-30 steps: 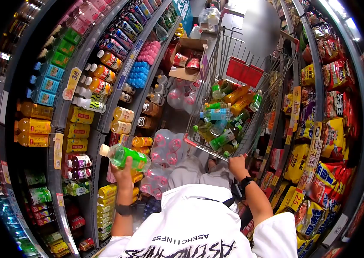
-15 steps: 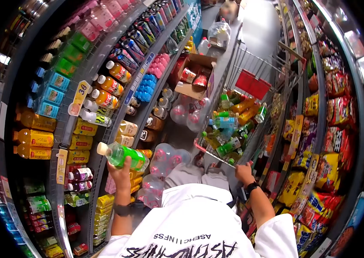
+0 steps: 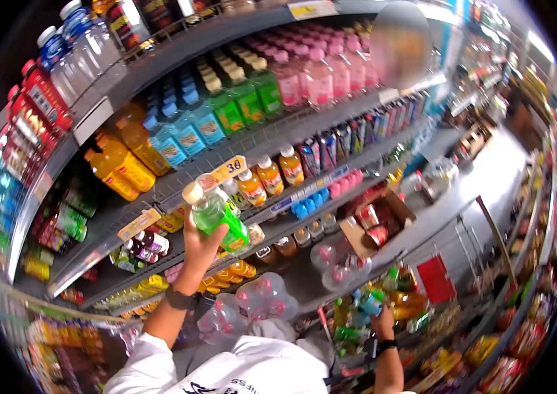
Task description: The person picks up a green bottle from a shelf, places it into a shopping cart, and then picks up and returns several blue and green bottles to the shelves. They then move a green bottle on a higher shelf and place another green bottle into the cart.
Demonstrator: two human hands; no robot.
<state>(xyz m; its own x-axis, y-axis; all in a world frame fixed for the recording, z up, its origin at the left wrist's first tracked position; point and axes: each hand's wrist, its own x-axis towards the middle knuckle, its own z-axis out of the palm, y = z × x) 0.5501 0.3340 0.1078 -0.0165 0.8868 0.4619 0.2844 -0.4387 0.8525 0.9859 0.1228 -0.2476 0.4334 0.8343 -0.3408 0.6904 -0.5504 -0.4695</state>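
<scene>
My left hand (image 3: 203, 240) is wrapped round a green-labelled drink bottle (image 3: 222, 220) with a cream cap. The bottle is tilted, its cap towards the upper left, in front of the drink shelf (image 3: 258, 217). On the right, my right hand (image 3: 382, 322) is over the shopping cart, fingers curled, beside a blue-labelled bottle (image 3: 371, 304). Whether it grips anything cannot be made out. Several green and orange drink bottles (image 3: 410, 305) lie in the cart around it.
Shrink-wrapped bottle packs (image 3: 265, 295) stand on the floor below the shelf. An open cardboard box (image 3: 396, 210) with red packages is farther along. The cart has a red panel (image 3: 436, 281). Snack bags (image 3: 482, 348) line the right side.
The view has swung left towards the shelf and tilted. My left hand still holds the green-labelled bottle. My right hand has moved from near the cart's handle to over the bottles in it.
</scene>
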